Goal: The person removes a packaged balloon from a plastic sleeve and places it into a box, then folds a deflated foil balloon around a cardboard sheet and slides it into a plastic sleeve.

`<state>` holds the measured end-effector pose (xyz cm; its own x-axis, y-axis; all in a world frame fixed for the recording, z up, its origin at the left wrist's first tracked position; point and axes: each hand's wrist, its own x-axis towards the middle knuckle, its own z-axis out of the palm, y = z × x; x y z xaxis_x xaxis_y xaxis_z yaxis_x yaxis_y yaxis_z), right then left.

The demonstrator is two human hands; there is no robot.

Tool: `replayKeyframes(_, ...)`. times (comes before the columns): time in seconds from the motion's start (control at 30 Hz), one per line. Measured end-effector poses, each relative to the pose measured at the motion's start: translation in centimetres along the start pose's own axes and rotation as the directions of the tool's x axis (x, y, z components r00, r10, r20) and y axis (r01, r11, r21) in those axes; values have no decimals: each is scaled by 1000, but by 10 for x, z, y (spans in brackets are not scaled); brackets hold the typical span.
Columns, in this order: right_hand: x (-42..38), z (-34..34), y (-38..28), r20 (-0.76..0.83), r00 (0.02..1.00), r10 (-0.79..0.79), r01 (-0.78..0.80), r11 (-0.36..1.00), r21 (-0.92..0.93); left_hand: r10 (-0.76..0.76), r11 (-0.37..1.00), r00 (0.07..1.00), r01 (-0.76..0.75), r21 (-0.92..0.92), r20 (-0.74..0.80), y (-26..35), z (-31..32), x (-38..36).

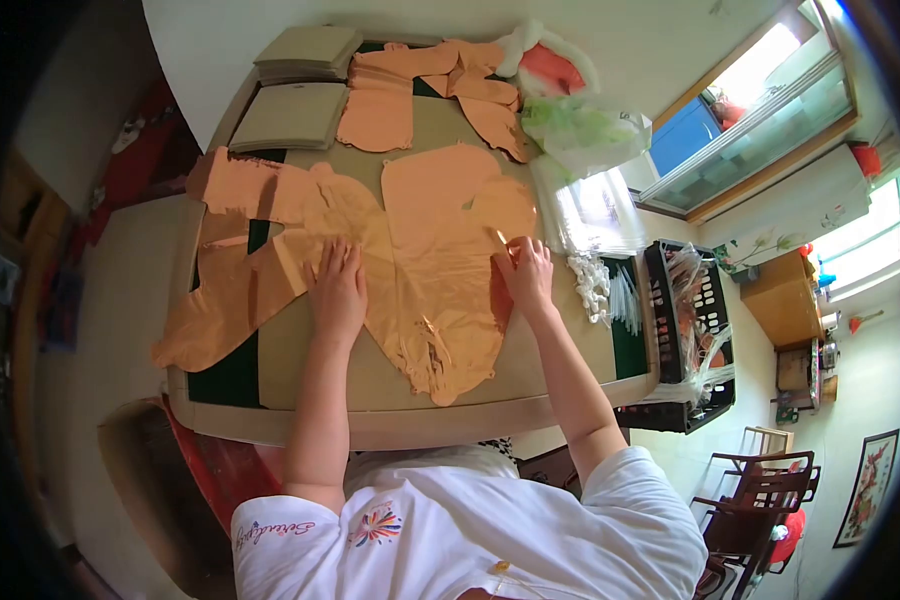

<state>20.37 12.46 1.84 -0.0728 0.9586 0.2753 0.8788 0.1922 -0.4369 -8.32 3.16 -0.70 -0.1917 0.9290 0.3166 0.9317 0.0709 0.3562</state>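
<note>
Flat, uninflated rose-gold foil balloons lie spread over the table in front of me. My left hand rests palm down on the foil near the middle, its fingers stretched out. At the right edge of the large piece, my right hand has its fingers curled together. A short, pale, thin tip shows at those fingers; what it belongs to is too small to tell. Under this hand the foil edge looks darker and folded. Another foil balloon stretches out to the left of my left hand.
Two stacks of grey-beige cards stand at the back left, beside more foil balloons. Clear plastic bags, small white pieces and white sticks lie at the right. A black crate stands beyond the table's right edge.
</note>
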Motion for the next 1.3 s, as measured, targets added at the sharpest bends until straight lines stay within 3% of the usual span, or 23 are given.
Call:
replayKeyframes(0.03,6,0,-2,87,996,20,-23,999,26,-1,1000,1000,1,0,2,0,1,0)
replayKeyframes(0.2,30,13,-34,-72,976,-207,218,953,210,-16,1000,1000,16,-13,4,1,0,-1)
replayKeyframes(0.4,24,-15,-71,-124,946,-299,321,914,249,-44,999,997,44,5,62,4,-4,0)
replayKeyframes(0.6,-6,-16,-33,-115,985,-126,152,954,259,-52,999,996,51,17,66,5,-6,-1)
replayKeyframes(0.7,-14,-10,-13,7,1000,7,-8,973,231,-52,999,997,52,1,54,4,-6,-1)
replayKeyframes(0.8,-23,-4,-13,-243,960,-140,173,977,121,-89,996,988,91,-12,124,5,-14,1)
replayKeyframes(0.9,-31,5,-12,42,927,-373,374,927,-16,-57,998,998,57,1,17,-3,-3,1)
replayKeyframes(0.93,-31,4,-12,170,917,-362,365,931,14,-53,999,999,53,-10,5,-5,1,1)
replayKeyframes(1.1,-32,0,-9,182,885,-429,430,902,35,-37,999,999,37,-12,-22,-6,0,0)
replayKeyframes(1.2,-33,-4,-10,185,873,-450,452,891,38,-23,994,999,20,-103,-30,5,-12,4)
replayKeyframes(1.3,-32,1,-6,89,907,-411,400,909,119,300,944,954,-296,-144,6,32,-26,-2)
